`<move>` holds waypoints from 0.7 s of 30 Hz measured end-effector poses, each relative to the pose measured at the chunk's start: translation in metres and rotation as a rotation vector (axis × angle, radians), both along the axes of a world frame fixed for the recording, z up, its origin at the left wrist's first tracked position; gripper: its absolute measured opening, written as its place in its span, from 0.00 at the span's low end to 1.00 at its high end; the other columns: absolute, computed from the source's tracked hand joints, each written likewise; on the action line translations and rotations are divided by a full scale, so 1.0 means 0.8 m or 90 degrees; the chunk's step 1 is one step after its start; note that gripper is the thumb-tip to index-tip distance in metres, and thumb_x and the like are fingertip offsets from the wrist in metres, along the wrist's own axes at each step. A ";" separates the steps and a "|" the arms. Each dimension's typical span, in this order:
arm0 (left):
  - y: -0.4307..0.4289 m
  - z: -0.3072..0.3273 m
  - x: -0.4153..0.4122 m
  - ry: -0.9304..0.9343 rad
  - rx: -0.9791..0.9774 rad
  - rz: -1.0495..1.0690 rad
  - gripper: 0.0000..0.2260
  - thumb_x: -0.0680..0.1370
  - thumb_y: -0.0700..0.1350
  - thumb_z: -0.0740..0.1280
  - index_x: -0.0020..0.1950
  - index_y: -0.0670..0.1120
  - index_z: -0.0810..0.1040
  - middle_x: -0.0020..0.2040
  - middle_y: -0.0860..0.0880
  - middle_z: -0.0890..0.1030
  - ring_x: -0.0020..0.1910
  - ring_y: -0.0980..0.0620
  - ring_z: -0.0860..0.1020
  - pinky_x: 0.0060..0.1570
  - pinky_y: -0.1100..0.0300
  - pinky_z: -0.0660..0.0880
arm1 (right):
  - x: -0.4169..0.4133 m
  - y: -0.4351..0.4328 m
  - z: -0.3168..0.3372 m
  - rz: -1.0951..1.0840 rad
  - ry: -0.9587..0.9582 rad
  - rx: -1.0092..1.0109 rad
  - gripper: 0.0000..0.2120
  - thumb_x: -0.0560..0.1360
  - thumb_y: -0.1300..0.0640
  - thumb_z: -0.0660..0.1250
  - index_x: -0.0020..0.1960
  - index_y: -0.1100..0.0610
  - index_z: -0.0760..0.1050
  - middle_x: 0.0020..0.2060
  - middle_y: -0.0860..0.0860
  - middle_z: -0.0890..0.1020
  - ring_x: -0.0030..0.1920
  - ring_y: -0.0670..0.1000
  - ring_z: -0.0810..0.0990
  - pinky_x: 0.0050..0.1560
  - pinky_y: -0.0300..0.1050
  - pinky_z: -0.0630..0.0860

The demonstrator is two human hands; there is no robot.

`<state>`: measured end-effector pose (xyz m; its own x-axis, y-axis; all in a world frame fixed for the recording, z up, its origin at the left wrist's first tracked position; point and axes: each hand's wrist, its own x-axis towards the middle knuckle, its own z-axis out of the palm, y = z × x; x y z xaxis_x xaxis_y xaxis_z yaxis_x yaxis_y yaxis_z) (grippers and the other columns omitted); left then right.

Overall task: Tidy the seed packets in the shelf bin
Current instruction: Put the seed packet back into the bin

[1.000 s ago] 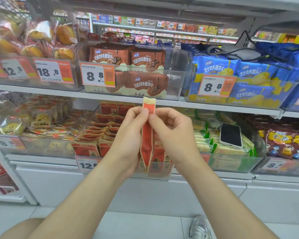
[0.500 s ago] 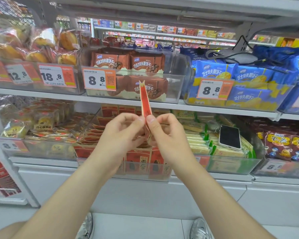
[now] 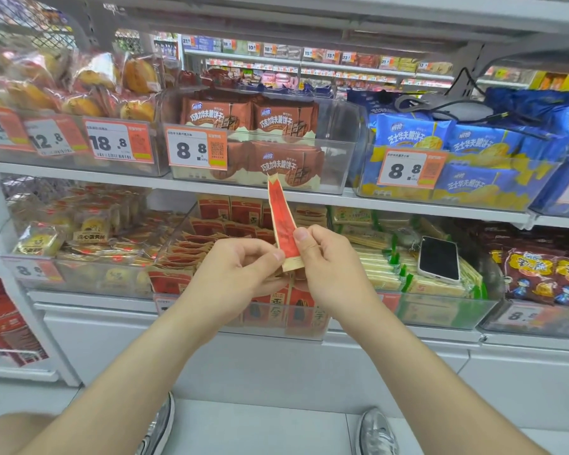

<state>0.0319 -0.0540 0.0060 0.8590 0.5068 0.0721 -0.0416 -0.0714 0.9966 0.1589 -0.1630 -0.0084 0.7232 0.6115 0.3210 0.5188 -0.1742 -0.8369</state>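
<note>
The left hand (image 3: pixel 240 274) and right hand (image 3: pixel 329 274) pinch one slim red-and-cream paper seed packet (image 3: pixel 281 218) in a fingertip grip, upright over the clear plastic shelf bin (image 3: pixel 178 239). The red packets inside (image 3: pixel 211 238) lie jumbled, so tidying seems unfinished.

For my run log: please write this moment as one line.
left hand: pinches red seed packet | right hand: pinches same packet | packet: roughly upright, before clear bin | phone: right of hands, untouched
</note>
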 end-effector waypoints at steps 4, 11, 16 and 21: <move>0.009 -0.010 0.001 -0.038 -0.025 0.007 0.07 0.86 0.39 0.67 0.57 0.37 0.84 0.51 0.41 0.89 0.56 0.44 0.88 0.48 0.62 0.84 | -0.003 0.002 0.003 0.045 0.043 0.008 0.23 0.82 0.35 0.57 0.46 0.52 0.78 0.41 0.55 0.85 0.47 0.63 0.84 0.51 0.69 0.83; 0.017 -0.005 0.001 -0.068 -0.038 -0.033 0.19 0.87 0.37 0.64 0.74 0.56 0.73 0.56 0.44 0.89 0.58 0.46 0.88 0.57 0.53 0.85 | -0.004 -0.003 0.005 0.071 0.170 0.026 0.17 0.85 0.44 0.66 0.46 0.51 0.87 0.45 0.53 0.89 0.54 0.59 0.87 0.61 0.64 0.83; 0.011 -0.006 0.001 -0.081 -0.097 -0.059 0.13 0.89 0.48 0.61 0.73 0.50 0.75 0.63 0.48 0.87 0.60 0.44 0.87 0.60 0.45 0.85 | -0.015 -0.006 0.003 -0.051 0.038 0.035 0.18 0.71 0.38 0.81 0.40 0.51 0.80 0.40 0.44 0.87 0.45 0.49 0.86 0.49 0.56 0.84; 0.020 -0.016 -0.001 -0.084 -0.101 -0.007 0.13 0.90 0.45 0.57 0.73 0.50 0.74 0.62 0.46 0.87 0.61 0.44 0.87 0.63 0.41 0.82 | -0.018 -0.010 0.007 -0.043 0.046 0.035 0.20 0.74 0.60 0.81 0.58 0.44 0.76 0.52 0.44 0.86 0.45 0.46 0.88 0.49 0.51 0.85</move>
